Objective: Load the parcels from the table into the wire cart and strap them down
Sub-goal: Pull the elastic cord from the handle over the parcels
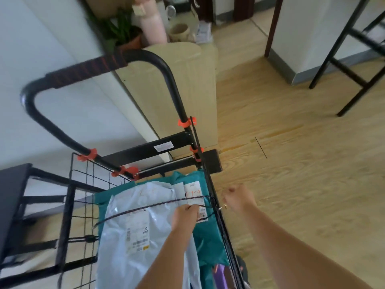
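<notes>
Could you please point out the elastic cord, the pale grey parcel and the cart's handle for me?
elastic cord (154, 205), head view, mid-span stretched over the parcels.
pale grey parcel (145, 195), head view, its plastic face above the cord.
cart handle (83, 73), head view, striped grip on the top bar.

Bright, even daylight, soft shadows; motion blur smears the cart handle (83, 68), and wide-angle distortion bends the edges.
</notes>
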A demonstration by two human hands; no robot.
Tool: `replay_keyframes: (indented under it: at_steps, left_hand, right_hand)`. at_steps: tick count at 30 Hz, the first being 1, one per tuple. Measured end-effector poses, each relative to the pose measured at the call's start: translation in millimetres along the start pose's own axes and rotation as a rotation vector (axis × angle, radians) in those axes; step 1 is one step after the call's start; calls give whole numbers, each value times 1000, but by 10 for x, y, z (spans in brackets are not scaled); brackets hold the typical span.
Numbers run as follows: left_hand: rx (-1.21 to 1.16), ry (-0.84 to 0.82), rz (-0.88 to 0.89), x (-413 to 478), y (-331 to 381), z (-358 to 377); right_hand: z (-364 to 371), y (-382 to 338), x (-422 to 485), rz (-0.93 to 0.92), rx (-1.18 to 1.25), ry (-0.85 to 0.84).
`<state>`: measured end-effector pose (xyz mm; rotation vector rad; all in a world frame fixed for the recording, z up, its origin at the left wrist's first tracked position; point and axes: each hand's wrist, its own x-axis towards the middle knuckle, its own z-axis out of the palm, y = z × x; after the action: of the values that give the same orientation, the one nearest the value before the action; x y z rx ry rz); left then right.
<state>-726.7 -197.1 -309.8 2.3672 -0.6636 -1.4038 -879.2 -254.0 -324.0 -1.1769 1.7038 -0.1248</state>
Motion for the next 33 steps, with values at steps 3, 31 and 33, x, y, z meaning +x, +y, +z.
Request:
replay_keyframes:
  at_steps: [3,31,33]
  left_hand:
    - [-94,-16,-3,-57,-29,-258]
    - [-139,59,229,118,-1137,-1438]
    - [-393,66,137,206,-1146,-1504]
  right_hand:
    - [19,-124,-149,-100,-16,84]
    - [1773,-855,-729,-495,-953,-399]
    - [1805,-903,-742,-512,-980,-393]
